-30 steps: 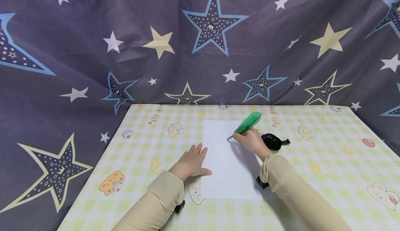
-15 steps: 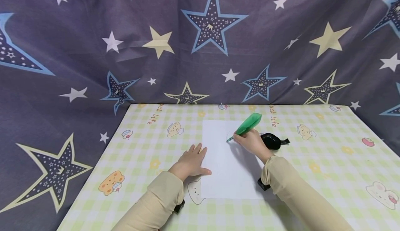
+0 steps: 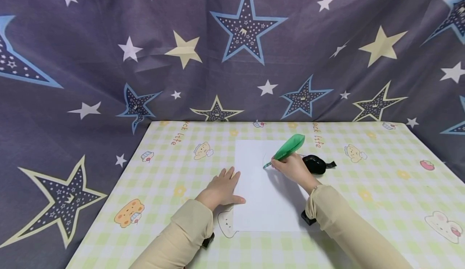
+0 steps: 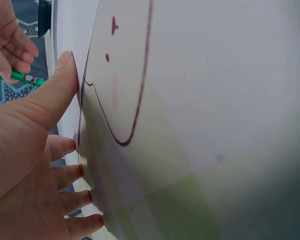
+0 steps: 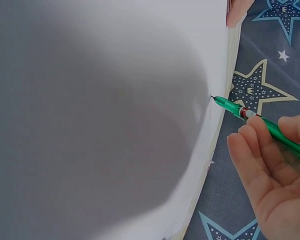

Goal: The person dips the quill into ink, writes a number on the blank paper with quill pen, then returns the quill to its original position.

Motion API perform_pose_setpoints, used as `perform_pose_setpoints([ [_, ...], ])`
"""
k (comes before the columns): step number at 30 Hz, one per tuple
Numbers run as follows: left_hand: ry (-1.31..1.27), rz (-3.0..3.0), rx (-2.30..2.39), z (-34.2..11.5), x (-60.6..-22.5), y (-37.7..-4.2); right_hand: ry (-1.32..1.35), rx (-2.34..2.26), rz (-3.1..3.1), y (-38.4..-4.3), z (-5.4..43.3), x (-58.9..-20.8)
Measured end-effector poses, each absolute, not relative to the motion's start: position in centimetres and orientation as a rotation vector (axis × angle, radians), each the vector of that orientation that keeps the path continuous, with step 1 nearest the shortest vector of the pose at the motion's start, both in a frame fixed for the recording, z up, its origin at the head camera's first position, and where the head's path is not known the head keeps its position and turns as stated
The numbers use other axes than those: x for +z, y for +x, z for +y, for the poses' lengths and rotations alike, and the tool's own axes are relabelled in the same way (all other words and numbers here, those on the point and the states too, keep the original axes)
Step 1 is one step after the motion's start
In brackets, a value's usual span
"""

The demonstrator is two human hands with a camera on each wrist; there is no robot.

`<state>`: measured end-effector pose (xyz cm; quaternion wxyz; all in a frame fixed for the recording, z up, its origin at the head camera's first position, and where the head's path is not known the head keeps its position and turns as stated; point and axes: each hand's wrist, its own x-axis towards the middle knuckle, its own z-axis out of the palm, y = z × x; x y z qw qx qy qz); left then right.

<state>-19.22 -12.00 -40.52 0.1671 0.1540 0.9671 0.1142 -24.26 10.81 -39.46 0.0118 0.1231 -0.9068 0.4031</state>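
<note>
A sheet of white paper [image 3: 254, 216] lies on the table in the head view. My right hand [image 3: 293, 168] pinches a green pen with a feather-shaped top [image 3: 290, 147]; the pen leans up and right. In the right wrist view the tip of the green pen [image 5: 229, 105] meets the sheet, thumb and fingers of my right hand [image 5: 275, 180] around its barrel. A faint curved line runs upward from the tip. Along the sheet's left edge rests my left hand [image 3: 221, 188], fingers spread and thumb on the paper. The left wrist view shows the left hand's thumb [image 4: 60, 90] at that edge.
A black rounded object with a short tab [image 3: 314, 164] lies just right of my right hand. The tablecloth [image 3: 392, 228] is green-checked with printed cartoon figures. Behind the table hangs a dark star-patterned curtain [image 3: 232, 83]. Black bands [image 3: 208, 240] show at both wrists.
The pen tip has moved slightly down the sheet, my right hand with it, and the faint curved line above the tip shows longer. My left hand stays in place.
</note>
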Motion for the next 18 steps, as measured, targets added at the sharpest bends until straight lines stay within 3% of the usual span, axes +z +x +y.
perform_pose_setpoints([
  [18,0.437,2.756,0.313,-12.04,-40.37,-19.22,0.431,1.266,-2.816,-23.56,11.02,-39.42],
])
